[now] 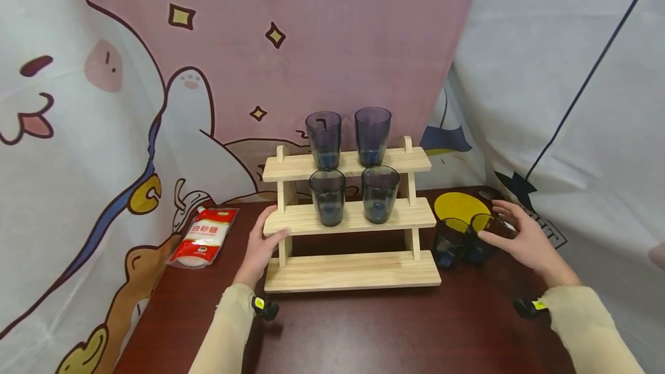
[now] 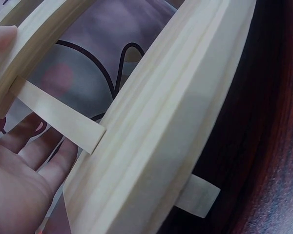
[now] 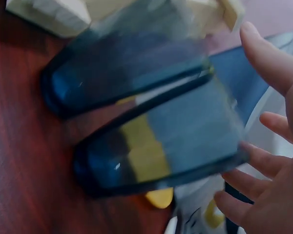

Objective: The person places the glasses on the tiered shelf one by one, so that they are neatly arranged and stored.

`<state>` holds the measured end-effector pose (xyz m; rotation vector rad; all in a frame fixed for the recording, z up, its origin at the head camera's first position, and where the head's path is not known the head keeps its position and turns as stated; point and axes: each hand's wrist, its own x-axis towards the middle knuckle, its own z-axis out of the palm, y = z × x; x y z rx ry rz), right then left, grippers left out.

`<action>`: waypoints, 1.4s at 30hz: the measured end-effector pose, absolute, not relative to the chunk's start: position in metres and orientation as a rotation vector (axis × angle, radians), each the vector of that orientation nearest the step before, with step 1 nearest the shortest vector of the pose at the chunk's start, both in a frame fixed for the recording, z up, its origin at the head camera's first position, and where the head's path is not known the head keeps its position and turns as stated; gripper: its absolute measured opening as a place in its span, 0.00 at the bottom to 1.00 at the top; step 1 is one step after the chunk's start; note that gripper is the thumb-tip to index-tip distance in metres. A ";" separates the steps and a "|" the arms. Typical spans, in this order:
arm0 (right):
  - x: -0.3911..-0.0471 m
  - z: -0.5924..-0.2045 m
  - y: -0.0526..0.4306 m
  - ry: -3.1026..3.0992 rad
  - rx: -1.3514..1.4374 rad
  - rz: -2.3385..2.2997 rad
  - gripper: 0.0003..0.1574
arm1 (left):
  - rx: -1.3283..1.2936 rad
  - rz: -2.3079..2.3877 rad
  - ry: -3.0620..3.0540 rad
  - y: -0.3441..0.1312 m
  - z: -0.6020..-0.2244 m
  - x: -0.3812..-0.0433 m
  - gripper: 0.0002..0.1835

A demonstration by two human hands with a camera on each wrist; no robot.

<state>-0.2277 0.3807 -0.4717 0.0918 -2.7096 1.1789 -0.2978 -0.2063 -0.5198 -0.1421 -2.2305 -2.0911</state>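
Note:
A three-tier wooden display rack (image 1: 353,273) stands on the table. My left hand (image 1: 260,247) grips the left end of its middle shelf; the left wrist view shows the thumb (image 2: 2,39) on top and the other fingers by the upright. Two purple-tinted glasses (image 1: 325,138) (image 1: 372,134) stand on the top shelf. On the middle shelf are two smoky glasses (image 1: 328,201) (image 1: 380,198). Two more dark glasses (image 1: 449,247) (image 3: 161,151) stand side by side on the table at right. Around the outer one's rim my right hand (image 1: 525,241) is spread, thumb and fingers apart.
A yellow round piece (image 1: 459,206) lies behind the right-hand glasses. To the left of the rack is a red and white sugar bag (image 1: 205,238) on the dark red table (image 1: 363,333). Printed cloth (image 1: 332,62) hangs behind and at both sides.

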 end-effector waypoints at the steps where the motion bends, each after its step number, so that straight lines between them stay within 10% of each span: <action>1: -0.228 -0.477 0.383 -2.723 0.087 1.186 0.63 | -0.140 -2.091 -2.233 -0.207 -0.520 -0.298 0.36; 42: -0.235 -0.514 0.386 -2.666 0.053 1.271 0.59 | -0.104 -2.107 -2.295 -0.202 -0.492 -0.283 0.38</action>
